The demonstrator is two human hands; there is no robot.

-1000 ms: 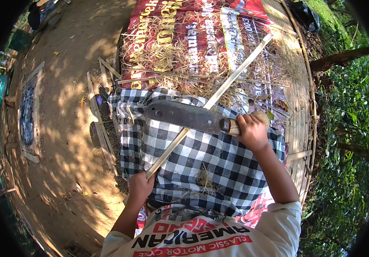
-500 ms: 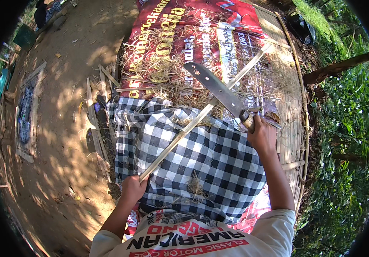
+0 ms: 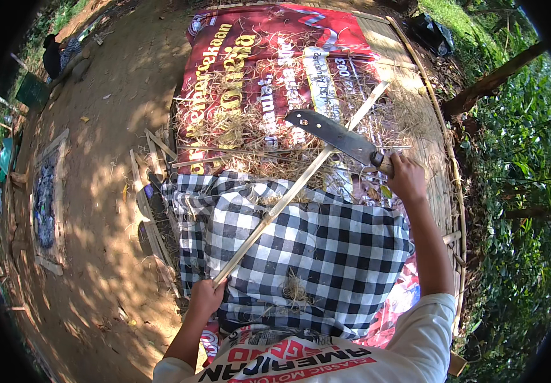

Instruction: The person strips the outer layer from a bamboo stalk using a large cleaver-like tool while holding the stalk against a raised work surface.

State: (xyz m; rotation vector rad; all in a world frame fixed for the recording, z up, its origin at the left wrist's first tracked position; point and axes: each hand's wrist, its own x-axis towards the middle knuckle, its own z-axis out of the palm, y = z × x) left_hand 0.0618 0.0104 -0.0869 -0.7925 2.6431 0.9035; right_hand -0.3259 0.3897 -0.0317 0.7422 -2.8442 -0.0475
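Observation:
My left hand (image 3: 206, 297) is closed round the near end of a long pale bamboo strip (image 3: 269, 216). The strip slants up and away to the right across my lap. In my right hand (image 3: 408, 177) is the wooden handle of a machete (image 3: 336, 138), whose broad dark blade has holes near its tip. The blade points to the left and crosses over the strip's far part; whether they touch I cannot tell. Beneath the strip, a black-and-white checked cloth (image 3: 326, 255) covers my lap, with a small tuft of shavings (image 3: 297, 290) on it.
A red printed banner (image 3: 269, 38) strewn with curly shavings (image 3: 224, 121) covers a bamboo platform (image 3: 432, 147). Split wood pieces (image 3: 151, 220) lie along its left side. A framed patch (image 3: 46, 198) is on the dirt ground, and green plants (image 3: 518, 242) grow on the right.
The machete has shifted a little right with my right hand, and its blade lies flatter across. My left hand keeps hold of the strip. The whole view has shifted slightly.

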